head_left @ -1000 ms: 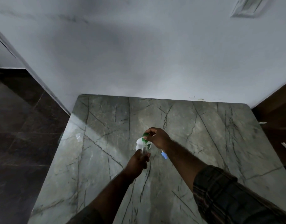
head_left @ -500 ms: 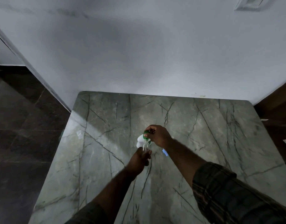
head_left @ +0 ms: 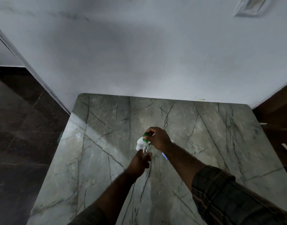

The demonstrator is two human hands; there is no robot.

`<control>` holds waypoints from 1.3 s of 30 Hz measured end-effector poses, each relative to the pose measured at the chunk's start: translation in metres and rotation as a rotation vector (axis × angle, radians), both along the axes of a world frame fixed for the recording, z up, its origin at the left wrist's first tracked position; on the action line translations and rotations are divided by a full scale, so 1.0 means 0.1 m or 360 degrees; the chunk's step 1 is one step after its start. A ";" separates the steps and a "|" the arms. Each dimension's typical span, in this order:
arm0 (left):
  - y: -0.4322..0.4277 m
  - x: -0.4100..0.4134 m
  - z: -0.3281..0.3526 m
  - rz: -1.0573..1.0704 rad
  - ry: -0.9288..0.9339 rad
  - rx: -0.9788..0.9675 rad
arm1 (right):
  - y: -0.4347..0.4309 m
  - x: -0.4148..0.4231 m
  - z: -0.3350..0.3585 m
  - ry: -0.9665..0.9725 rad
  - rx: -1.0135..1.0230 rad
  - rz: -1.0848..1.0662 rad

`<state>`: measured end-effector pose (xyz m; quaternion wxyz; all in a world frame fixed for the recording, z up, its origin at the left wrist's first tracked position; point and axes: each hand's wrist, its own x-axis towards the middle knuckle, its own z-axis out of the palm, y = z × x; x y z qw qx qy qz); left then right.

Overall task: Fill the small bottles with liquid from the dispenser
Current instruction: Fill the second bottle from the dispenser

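Observation:
A small clear bottle [head_left: 145, 148] stands upright in my left hand [head_left: 140, 161], which grips its lower part, at the middle of the grey marble table [head_left: 204, 143]. Right behind it is the white dispenser [head_left: 139, 143] with a green pump top [head_left: 145, 137]. My right hand [head_left: 158, 140] rests over that green top, fingers curled on it. The dispenser's spout sits just above the bottle's mouth. No liquid is visible in the dim light.
A small blue object [head_left: 164, 155] lies on the table just right of my right wrist. A clear item [head_left: 78, 137] sits near the table's left edge. A white wall rises behind the table; dark floor lies to the left.
Both hands keep the same hold on bottle and dispenser. The view has shifted slightly; nothing else has visibly moved.

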<state>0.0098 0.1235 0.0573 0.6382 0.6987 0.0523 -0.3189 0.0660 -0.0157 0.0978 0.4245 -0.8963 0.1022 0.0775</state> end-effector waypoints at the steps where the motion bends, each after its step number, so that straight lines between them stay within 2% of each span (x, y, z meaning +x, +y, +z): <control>1: 0.00 0.01 0.00 -0.0003 -0.0006 0.0003 | 0.00 0.02 0.03 0.0009 -0.0025 0.0011; 12: 0.02 0.03 -0.08 -0.0025 -0.0015 -0.0002 | 0.02 0.01 -0.02 -0.0061 -0.0111 0.0055; 20: 0.01 0.05 -0.05 -0.0050 -0.0076 -0.0005 | -0.07 0.06 0.06 0.0077 0.0223 -0.0076; 28: 0.04 0.05 -0.14 -0.0066 -0.0051 0.0030 | -0.05 0.06 0.02 0.0085 0.0031 0.0021; 39: 0.06 0.02 -0.23 -0.0090 -0.0016 0.0019 | -0.06 0.05 -0.06 0.0142 0.0116 0.0043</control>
